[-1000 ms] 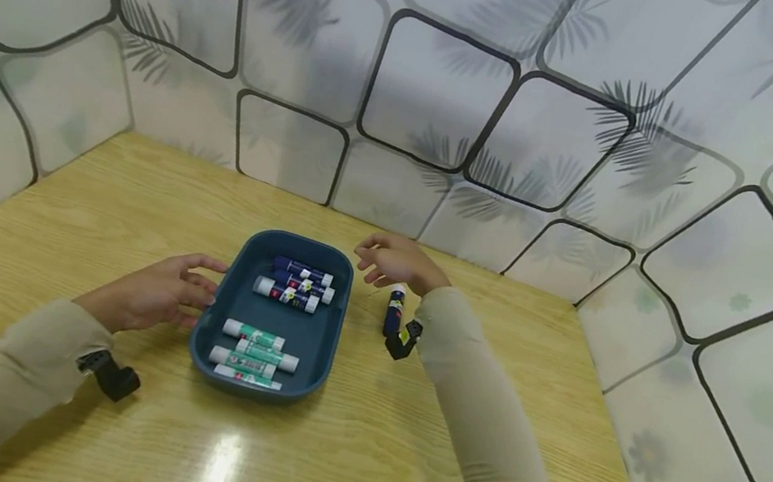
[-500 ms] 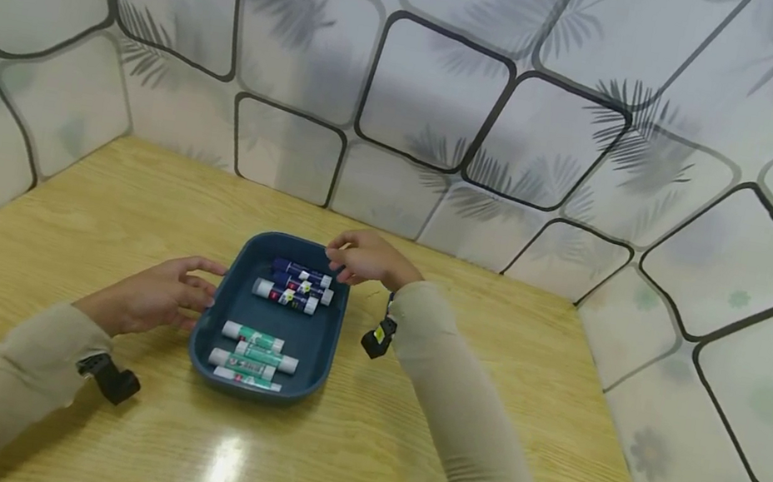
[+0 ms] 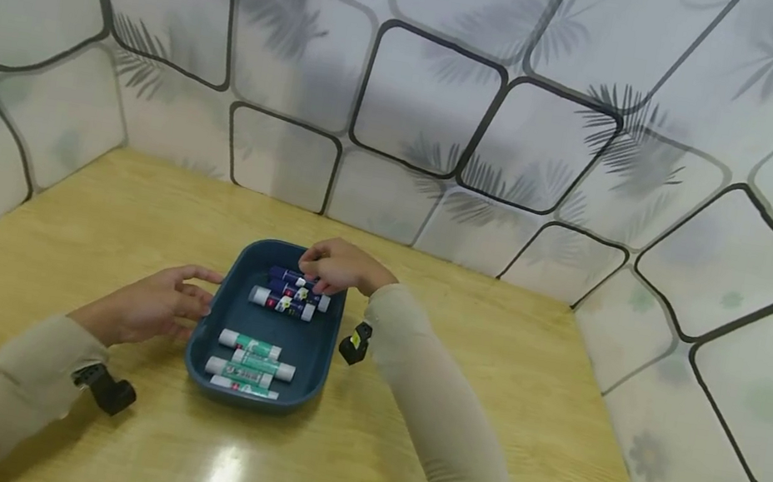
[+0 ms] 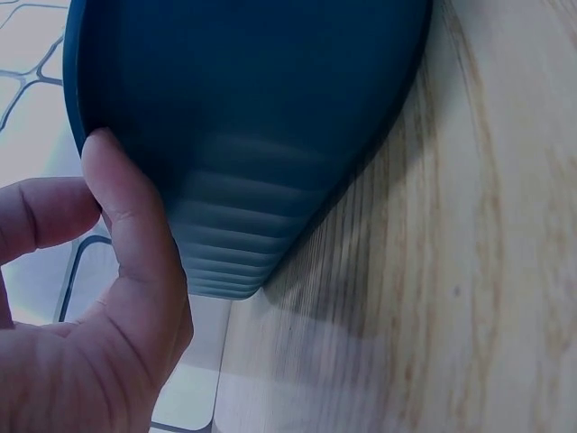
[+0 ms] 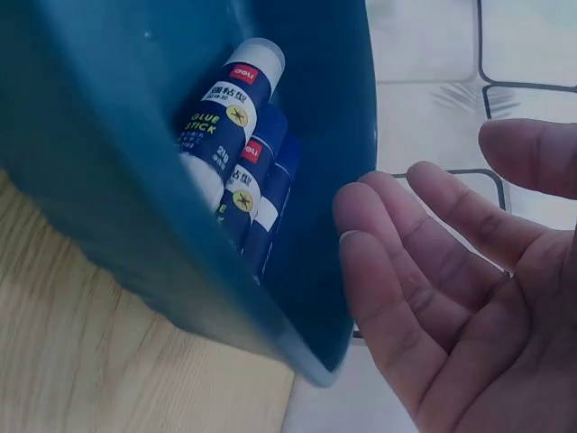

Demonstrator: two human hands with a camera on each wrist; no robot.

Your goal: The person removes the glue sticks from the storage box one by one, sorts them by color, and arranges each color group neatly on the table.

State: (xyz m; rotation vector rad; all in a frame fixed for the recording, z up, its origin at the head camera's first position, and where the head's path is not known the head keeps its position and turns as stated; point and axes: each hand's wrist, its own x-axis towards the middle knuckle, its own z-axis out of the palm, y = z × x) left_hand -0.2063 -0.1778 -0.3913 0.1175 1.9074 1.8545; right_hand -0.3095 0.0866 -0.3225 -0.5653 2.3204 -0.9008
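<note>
Frame centre: right hand (image 3: pixel 339 267) relaxed, nothing held; navy glue sticks (image 3: pixel 281 304) could be rolled if brushed. Blue tray (image 3: pixel 304 339), only touched by loose-fingered left hand (image 3: pixel 148 306) at middle left, could be nudged askew.

R grip (image 3: pixel 340 266) moved L to far R corner of bin (image 3: pixel 311 343).

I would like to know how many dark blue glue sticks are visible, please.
3 are visible, all in the far half of the blue tray: the farthest stick, the middle stick and the nearest stick, lying close together. The right hand or sleeve may hide others.
</note>
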